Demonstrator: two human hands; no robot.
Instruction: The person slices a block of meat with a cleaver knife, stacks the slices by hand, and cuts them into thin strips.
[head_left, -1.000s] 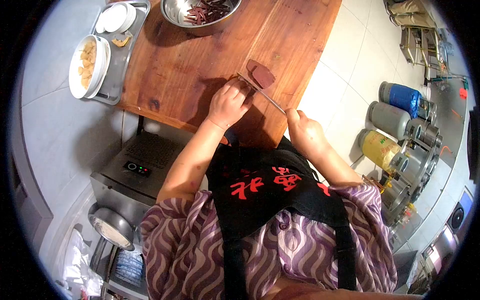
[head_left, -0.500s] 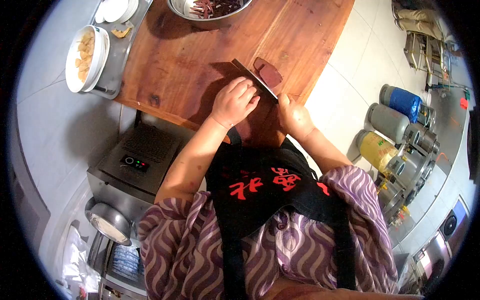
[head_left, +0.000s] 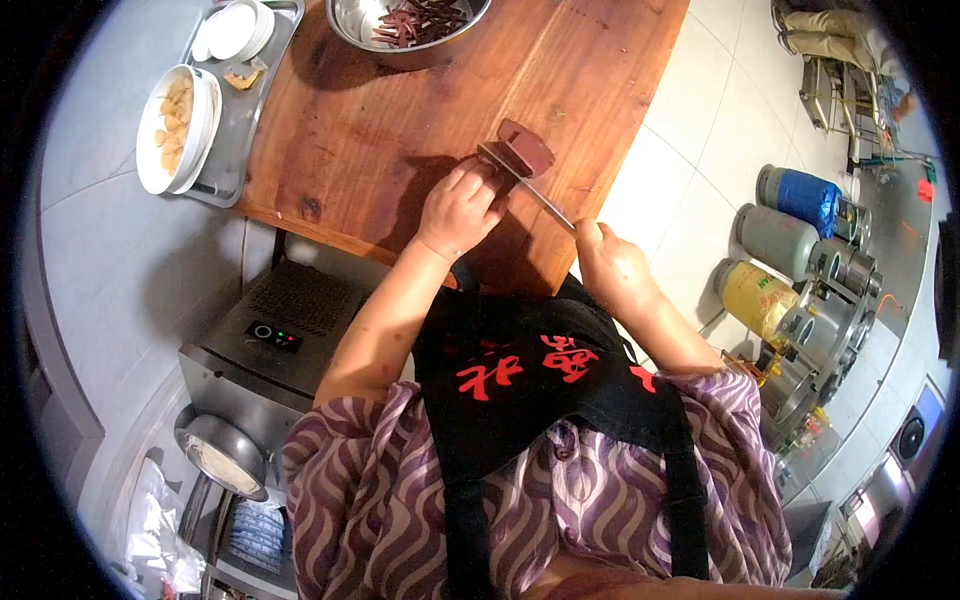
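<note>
A knife (head_left: 543, 202) with a long blade is in my right hand (head_left: 612, 265), whose fingers are wrapped round its handle. The blade slants up and left across the wooden table. Against its far side lie dark red-brown slices (head_left: 527, 150) of a firm, smooth food; the exact kind cannot be told. Left of the blade, my left hand (head_left: 460, 212) is low over the wood with its fingers curled, their tips close to the blade. Whatever lies under those fingers is hidden.
Dark strips fill part of a metal bowl (head_left: 405, 52) at the table's (head_left: 375, 130) far edge. To the left, a metal tray (head_left: 228, 165) bears a white bowl (head_left: 150, 160) of pale yellow pieces and stacked plates (head_left: 262, 35). Gas cylinders (head_left: 775, 240) stand on the floor at right.
My right hand has drawn the knife back toward my body and to the right. The slices now sit closer against the blade. My left hand has hardly moved.
</note>
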